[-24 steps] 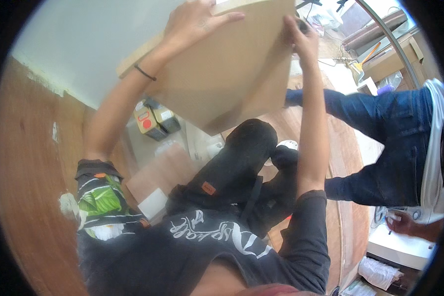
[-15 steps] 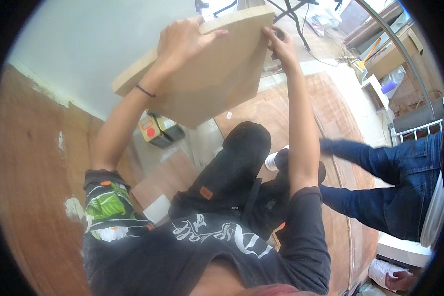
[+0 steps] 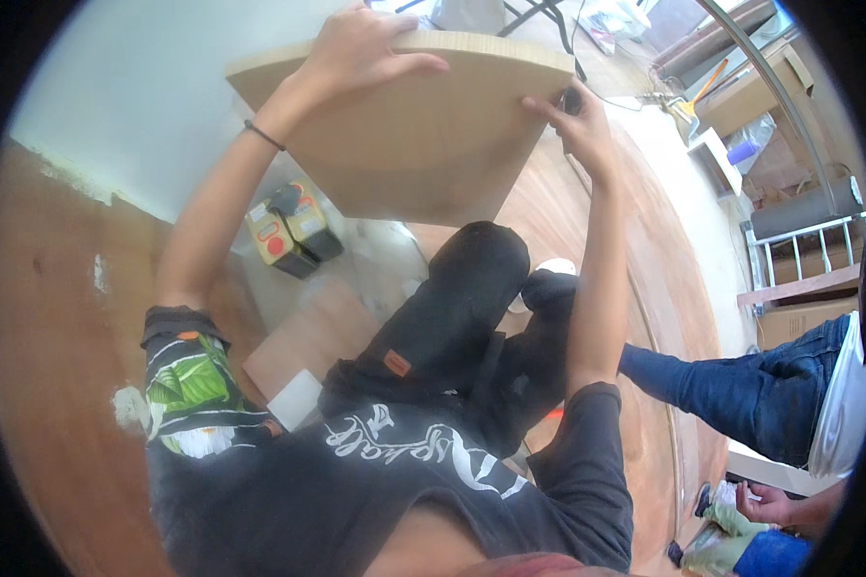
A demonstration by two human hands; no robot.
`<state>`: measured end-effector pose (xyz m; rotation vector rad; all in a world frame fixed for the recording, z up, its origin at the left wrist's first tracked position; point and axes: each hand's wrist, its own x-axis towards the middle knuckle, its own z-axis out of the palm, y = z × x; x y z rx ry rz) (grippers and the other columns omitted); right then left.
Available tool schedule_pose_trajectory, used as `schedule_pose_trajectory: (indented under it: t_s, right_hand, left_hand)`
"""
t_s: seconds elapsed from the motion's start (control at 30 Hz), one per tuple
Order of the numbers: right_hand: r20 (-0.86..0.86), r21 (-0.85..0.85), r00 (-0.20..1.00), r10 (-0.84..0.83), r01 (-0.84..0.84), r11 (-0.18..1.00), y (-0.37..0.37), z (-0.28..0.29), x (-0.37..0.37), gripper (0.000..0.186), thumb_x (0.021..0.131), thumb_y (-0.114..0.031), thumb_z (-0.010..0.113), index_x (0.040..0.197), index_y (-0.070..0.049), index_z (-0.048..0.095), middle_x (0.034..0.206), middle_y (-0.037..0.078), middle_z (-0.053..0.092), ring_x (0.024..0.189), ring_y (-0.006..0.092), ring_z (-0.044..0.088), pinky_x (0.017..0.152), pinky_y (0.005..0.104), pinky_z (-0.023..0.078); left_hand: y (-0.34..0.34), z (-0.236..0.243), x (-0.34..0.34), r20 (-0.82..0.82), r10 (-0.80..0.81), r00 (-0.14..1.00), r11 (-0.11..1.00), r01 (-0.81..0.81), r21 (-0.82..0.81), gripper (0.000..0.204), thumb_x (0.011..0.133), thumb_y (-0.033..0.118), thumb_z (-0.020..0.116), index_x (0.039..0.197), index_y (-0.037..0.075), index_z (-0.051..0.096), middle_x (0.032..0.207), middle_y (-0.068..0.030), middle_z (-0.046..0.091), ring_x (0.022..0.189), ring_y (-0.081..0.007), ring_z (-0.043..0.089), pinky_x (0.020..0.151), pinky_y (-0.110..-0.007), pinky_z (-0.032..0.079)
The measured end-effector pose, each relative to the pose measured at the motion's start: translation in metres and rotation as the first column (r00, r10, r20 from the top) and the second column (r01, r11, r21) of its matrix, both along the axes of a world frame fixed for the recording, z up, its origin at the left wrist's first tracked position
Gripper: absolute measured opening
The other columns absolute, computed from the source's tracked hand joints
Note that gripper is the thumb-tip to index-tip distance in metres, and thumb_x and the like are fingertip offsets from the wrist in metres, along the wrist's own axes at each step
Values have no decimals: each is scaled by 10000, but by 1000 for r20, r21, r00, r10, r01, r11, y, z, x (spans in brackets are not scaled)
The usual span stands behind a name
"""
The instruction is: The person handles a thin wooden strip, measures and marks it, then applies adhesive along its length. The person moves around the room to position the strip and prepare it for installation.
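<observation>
A: Up at the top of the view, the wooden board (image 3: 414, 135) sits higher and farther from the body than a moment ago. It is tilted, with its thick pale edge showing along the top and its broad face turned down toward the legs.

B: And the hands on it?

A: The left hand (image 3: 361, 53) lies over the upper edge, fingers spread and curled across the face, clasping the board. A dark band circles that wrist. The right hand (image 3: 577, 125) grips the board's right corner, thumb on the face, fingers wrapped behind the edge. Both arms are stretched out more fully than before.

B: What else has changed?

A: The other person in blue jeans (image 3: 741, 385) has slid toward the lower right; earlier those legs crossed the middle right, just beside the board. That person's hand (image 3: 770, 500) shows near the lower rim, and I cannot tell what it holds.

B: Below the board?

A: The yellow and black canisters (image 3: 289, 231) stand on the floor by the white wall (image 3: 144, 96), now well clear of the board's lower edge, where before they were partly tucked under it. The wearer's black trousers (image 3: 452, 308) are bent beneath the board, and a flat wooden panel (image 3: 308, 337) lies on the floor beside them.
</observation>
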<state>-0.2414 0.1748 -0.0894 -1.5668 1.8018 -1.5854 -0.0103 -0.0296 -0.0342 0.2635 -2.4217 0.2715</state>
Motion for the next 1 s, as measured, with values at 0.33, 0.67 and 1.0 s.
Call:
schedule_pose_trajectory:
  t_s: [0.33, 0.67, 1.0]
  right_hand:
    - [136, 200, 956, -261, 232, 952, 4, -33, -5, 626, 786, -297, 815, 1277, -15, 548, 1019, 116, 685, 801, 149, 650, 627, 269, 523]
    - [298, 263, 842, -450, 381, 886, 33, -103, -23, 711, 819, -238, 758, 1373, 30, 401, 1055, 118, 671, 800, 164, 642, 606, 289, 546]
    - [134, 419, 893, -430, 342, 841, 44, -150, -24, 792, 807, -346, 748, 1409, 7, 375, 1034, 211, 676, 793, 258, 668, 737, 370, 538]
  left_hand:
    - [39, -48, -18, 20, 118, 993, 993, -118, 29, 631, 787, 671, 662, 801, 40, 681, 564, -111, 616, 545, -268, 603, 704, -351, 449]
    - [20, -80, -34, 111, 411, 905, 882, -426, 203, 681, 838, 705, 571, 692, 43, 631, 524, -104, 604, 501, -277, 570, 776, -397, 439]
    - [-42, -87, 23, 147, 565, 812, 804, -582, 125, 697, 856, 720, 541, 653, 58, 619, 504, -99, 562, 507, -260, 561, 823, -429, 402]
